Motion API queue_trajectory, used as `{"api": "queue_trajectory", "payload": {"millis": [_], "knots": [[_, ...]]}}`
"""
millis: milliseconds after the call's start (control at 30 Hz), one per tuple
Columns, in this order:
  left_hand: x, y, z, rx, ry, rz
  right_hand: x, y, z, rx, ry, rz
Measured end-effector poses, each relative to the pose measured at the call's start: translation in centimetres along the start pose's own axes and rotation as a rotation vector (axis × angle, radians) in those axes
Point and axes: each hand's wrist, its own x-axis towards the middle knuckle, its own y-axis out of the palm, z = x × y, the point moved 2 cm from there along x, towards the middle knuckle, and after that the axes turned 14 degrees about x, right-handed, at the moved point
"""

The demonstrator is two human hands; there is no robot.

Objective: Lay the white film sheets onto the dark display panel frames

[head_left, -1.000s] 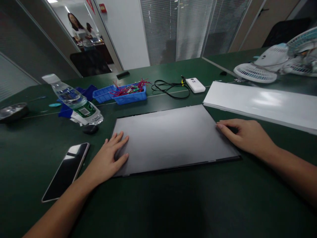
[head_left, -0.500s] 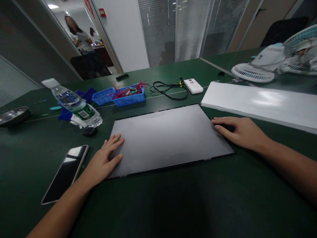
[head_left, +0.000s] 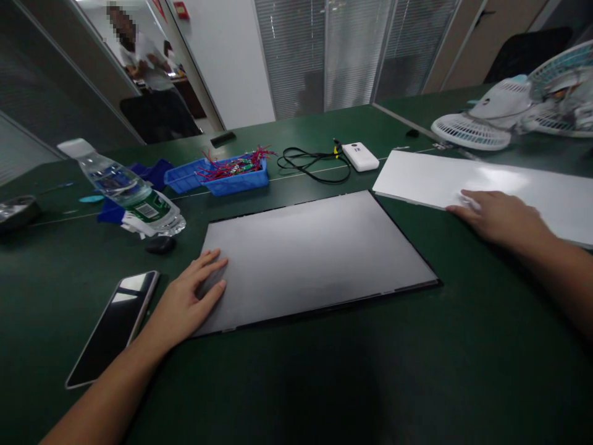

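A flat grey panel (head_left: 306, 259) with a thin black frame lies on the green table (head_left: 296, 383). My left hand (head_left: 192, 296) rests on the panel's left edge, fingers spread, holding nothing. Over the near edge of a glossy white board (head_left: 417, 176) at the right is my right hand (head_left: 500, 216), its thumb and fingers apart, palm down. No object shows in it; its fingertips are at the board's surface. The panel's right edge is untouched.
At the left are a phone (head_left: 113, 330), a black mouse (head_left: 160, 245) and a tilted water bottle (head_left: 127, 188). Behind the panel are a blue tray (head_left: 238, 180) of red wires, a black cable (head_left: 315, 165) and a white power bank (head_left: 360, 157). Fan parts (head_left: 472, 131) lie back right.
My right hand has left the panel's right edge and moved right to the white board. My left hand stays on the panel. The view has shifted slightly, and a person in the background has moved.
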Motion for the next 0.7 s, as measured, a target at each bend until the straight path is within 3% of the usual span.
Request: {"api": "queue_trajectory", "payload": {"millis": [167,400,567,700], "knots": [[0.0,-0.2,-0.2,-0.012,-0.003,0.007,-0.7,-0.6,1.0,-0.090,-0.018,-0.019],[0.0,-0.3,-0.4,-0.008,0.002,0.000,-0.7,0.1,0.3,-0.088,0.049,-0.058],[0.0,-0.4,-0.5,-0.033,0.003,0.008,0.2,1.0,-0.6,0.005,0.025,0.055],[-0.1,-0.3,-0.4,-0.044,0.008,-0.001,-0.1,0.8,-0.3,-0.029,0.057,0.035]]}}
